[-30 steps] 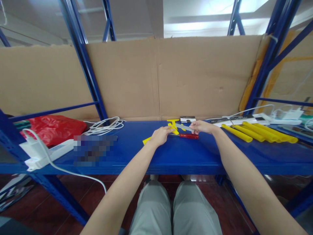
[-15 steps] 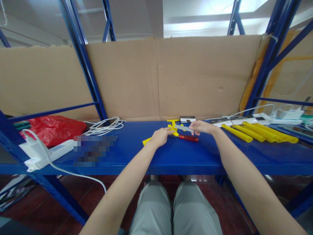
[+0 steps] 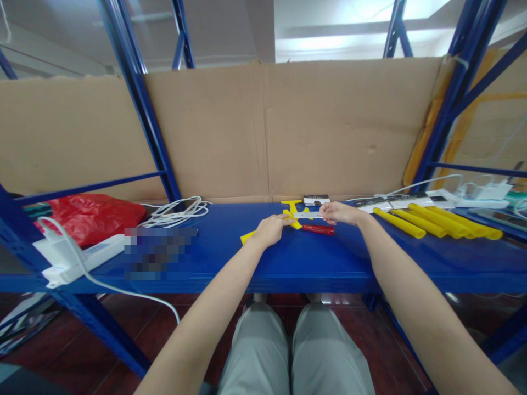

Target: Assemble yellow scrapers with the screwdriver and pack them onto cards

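My right hand (image 3: 335,213) is closed on one end of a thin, flat, pale grey strip (image 3: 308,215), which points left. The strip's far end lies over or against yellow plastic pieces; exact contact cannot be made out. My left hand (image 3: 272,229) has its fingertips closed at the edge of a yellow plastic piece (image 3: 295,224), beside the strip's left end. Just behind is a T-shaped yellow part (image 3: 292,205). A red handle (image 3: 318,229), like a screwdriver's, lies in front of the strip. A yellow tube (image 3: 247,237) shows partly behind my left wrist.
Several yellow tubes (image 3: 438,222) lie on the blue shelf (image 3: 307,263) at right. A small black-and-white box (image 3: 316,200) stands by the cardboard wall (image 3: 263,131). At left are a white coiled cable (image 3: 181,213), a power strip (image 3: 90,258) and a red bag (image 3: 93,219).
The grey strip has gone from tilted to nearly level, and my right hand's fingers have curled in more. My left hand has hardly moved.
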The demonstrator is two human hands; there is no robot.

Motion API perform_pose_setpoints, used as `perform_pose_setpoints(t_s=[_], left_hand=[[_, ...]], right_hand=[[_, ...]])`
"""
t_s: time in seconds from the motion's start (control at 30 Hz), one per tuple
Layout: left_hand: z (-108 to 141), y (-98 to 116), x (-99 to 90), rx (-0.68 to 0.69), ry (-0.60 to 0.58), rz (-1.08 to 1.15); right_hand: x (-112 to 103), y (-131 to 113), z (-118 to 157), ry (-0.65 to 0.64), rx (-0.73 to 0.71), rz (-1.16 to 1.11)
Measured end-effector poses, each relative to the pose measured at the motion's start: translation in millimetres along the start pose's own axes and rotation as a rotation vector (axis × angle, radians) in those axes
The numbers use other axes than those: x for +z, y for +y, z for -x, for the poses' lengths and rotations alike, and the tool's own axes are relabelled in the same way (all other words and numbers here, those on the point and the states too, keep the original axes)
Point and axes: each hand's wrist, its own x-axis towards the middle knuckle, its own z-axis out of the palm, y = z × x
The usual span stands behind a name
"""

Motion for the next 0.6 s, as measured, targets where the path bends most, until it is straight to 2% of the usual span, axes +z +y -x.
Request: perform_pose_setpoints(t_s=[0.6], left_hand=[[0.1, 0.8, -0.7, -0.005, 0.016, 0.01]], right_hand=[[0.2, 0.4, -0.1, 0.077, 0.036, -0.04]])
